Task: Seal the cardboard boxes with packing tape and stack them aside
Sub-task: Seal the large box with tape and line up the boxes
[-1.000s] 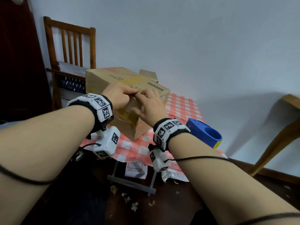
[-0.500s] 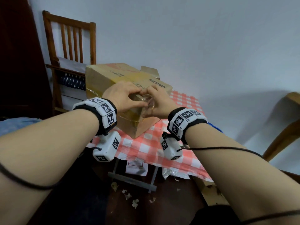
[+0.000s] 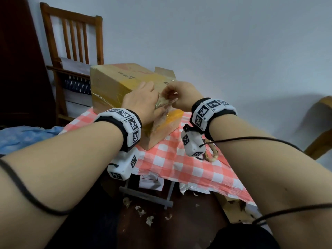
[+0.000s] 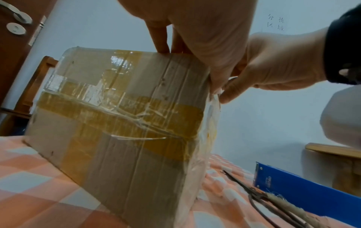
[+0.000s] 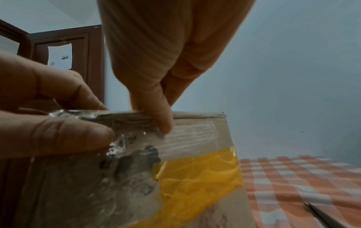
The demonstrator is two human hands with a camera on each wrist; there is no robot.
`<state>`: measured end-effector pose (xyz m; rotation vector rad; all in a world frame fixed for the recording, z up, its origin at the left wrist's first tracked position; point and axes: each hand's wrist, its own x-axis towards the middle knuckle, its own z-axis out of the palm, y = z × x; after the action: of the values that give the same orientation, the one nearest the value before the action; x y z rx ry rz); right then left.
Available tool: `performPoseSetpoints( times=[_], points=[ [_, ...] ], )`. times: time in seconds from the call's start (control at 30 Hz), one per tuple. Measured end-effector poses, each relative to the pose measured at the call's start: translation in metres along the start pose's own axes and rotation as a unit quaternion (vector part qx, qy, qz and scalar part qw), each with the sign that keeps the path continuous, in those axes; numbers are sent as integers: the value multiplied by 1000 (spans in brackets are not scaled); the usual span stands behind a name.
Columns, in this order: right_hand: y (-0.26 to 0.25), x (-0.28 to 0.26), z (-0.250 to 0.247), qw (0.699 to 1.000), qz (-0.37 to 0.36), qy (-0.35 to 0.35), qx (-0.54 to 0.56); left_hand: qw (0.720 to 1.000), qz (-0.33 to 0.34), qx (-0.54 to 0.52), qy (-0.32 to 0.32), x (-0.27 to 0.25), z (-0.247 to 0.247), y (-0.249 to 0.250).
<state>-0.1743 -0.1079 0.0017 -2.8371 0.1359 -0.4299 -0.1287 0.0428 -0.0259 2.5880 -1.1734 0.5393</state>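
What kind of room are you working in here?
Probably a home room, not a warehouse: a checked tablecloth under the cardboard box, a wooden chair against a plain wall, a brown door.
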Motion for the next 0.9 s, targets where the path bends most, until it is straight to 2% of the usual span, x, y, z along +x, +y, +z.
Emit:
performPoseSetpoints(
  times=[0.2,0.4,0.57,0.7,0.77,0.9],
  points=[
    [4,-1,1,1000,17,-9,-15,998,-16,58,12,7,2,15],
    [0,-10,-1,1000,10,-4,17,992,-41,118,1,28,5,35],
    [7,-12,8,999,-11,28,21,994,-80,75,-18,36,14,37],
    [9,-11,11,999,-16,32,10,994,-38,104,-15,29,7,31],
    [10,-11,9,999,3,21,24,993,-15,112,-25,25,-2,25],
    [10,-16,7,997,36,15,66,998,-6,18,-63,20,-12,1]
  ],
)
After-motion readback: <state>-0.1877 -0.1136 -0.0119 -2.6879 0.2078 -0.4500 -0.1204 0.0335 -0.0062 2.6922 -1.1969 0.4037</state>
